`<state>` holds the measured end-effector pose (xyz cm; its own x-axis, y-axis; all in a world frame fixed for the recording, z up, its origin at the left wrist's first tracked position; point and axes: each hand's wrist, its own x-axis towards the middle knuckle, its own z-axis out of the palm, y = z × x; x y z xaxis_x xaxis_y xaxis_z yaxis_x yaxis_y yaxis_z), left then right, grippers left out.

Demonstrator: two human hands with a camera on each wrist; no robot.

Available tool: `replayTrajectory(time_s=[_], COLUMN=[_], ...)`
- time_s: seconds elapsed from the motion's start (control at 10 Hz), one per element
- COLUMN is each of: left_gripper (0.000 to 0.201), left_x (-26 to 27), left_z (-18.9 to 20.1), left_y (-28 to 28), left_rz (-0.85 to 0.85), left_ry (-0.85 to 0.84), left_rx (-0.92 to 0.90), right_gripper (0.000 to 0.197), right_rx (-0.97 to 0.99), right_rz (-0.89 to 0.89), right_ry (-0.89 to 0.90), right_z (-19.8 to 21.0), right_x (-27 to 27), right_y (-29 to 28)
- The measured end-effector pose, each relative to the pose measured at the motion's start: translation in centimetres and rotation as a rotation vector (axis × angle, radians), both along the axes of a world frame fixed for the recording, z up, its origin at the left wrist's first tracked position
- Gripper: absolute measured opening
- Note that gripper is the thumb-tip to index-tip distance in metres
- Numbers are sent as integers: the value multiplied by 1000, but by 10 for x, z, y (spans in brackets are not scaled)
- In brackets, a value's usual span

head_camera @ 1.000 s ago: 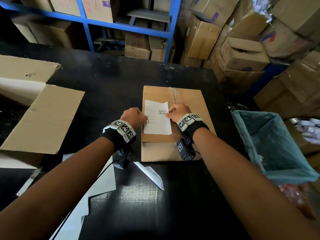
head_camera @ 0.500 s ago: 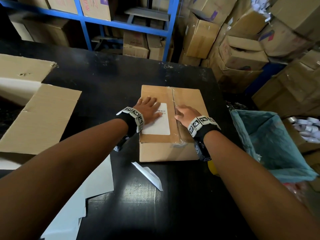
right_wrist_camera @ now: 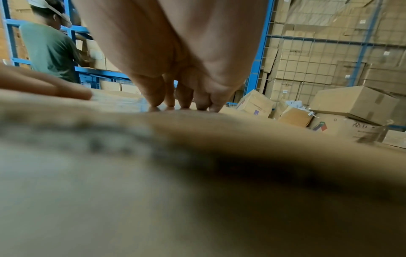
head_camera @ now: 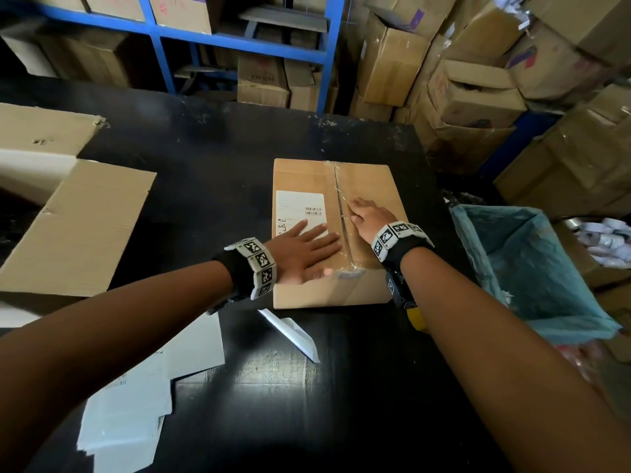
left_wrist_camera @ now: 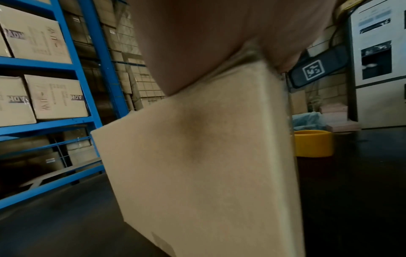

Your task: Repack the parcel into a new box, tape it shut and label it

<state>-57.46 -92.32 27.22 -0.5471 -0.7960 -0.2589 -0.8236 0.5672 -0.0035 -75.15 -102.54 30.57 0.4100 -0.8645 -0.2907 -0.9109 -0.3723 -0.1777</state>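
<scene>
Both grips flat, holding nothing: left hand (head_camera: 300,250) on label (head_camera: 300,208), right hand (head_camera: 367,218) on taped, seemingly shut box (head_camera: 368,186)

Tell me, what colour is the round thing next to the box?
Yellow. The roll shows best in the left wrist view.

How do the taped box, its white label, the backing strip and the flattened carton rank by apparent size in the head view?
1. flattened carton, partly cut off, nearer the left edge
2. taped box
3. white label, partly under the left hand
4. backing strip
</scene>
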Motion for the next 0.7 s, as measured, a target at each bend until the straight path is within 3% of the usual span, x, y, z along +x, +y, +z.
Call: replayTrajectory(time_s=[0.1,0.2,0.3,0.6,0.7], left_gripper=[81,88,71,61,60], left_x=[5,8,7,15,12], left_z=[-3,-9,-10,2,3], left_y=[14,21,23,22,33], left_rz=[69,406,593,572,637], left_ry=[66,180,217,140,230], left_rx=[-44,-101,-102,-71,-121], right_gripper=[47,46,45,46,38], right_rx=[-23,-40,-62,-6,-18], right_rz=[-16,-44,-67,-66,-124], right_ry=[-17,-42,-75,-70,-222], right_z=[1,3,5,9,17], right_x=[5,7,6,0,-5], right_y=[9,21,31,63,66])
